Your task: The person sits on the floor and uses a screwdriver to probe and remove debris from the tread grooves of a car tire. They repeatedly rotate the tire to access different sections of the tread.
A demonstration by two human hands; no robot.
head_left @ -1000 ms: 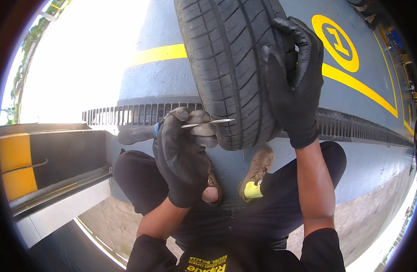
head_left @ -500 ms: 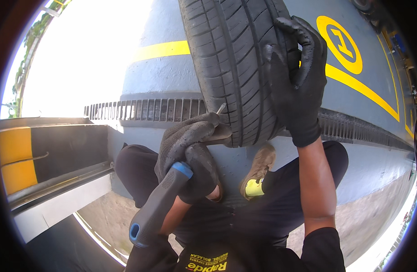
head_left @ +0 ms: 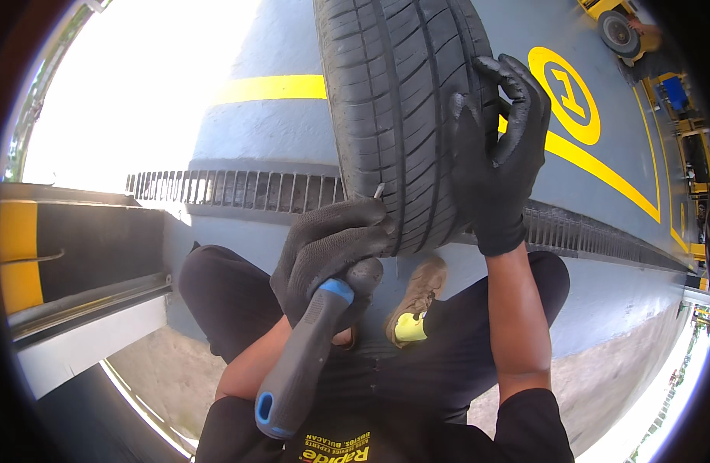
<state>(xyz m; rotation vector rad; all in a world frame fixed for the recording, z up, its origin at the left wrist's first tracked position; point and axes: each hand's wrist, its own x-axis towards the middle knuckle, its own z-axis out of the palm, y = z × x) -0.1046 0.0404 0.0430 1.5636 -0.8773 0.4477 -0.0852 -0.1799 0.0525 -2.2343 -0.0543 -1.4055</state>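
A black tire (head_left: 397,116) stands upright in front of me, tread facing me. My left hand (head_left: 332,247), in a dark glove, is closed round a screwdriver (head_left: 305,366) with a grey and blue handle. The handle slants down toward my lap, and most of its shaft is hidden by my fingers. A thin pale tip (head_left: 379,190) shows just above my knuckles, against the tread; whether it touches the rubber I cannot tell. On the tire's right edge, my gloved right hand (head_left: 501,147) grips with the thumb on the tread and the fingers curved at the shoulder.
A metal floor grate (head_left: 239,189) runs behind the tire. Yellow lines (head_left: 602,174) and a yellow circle mark (head_left: 564,96) are painted on the grey floor. At left lies a black and yellow raised edge (head_left: 100,247). A wheeled yellow machine (head_left: 621,35) stands far right.
The screwdriver handle has swung to the right and now points more steeply down, with my left hand turned round it. My right hand keeps its hold on the tire. The view has shifted slightly.
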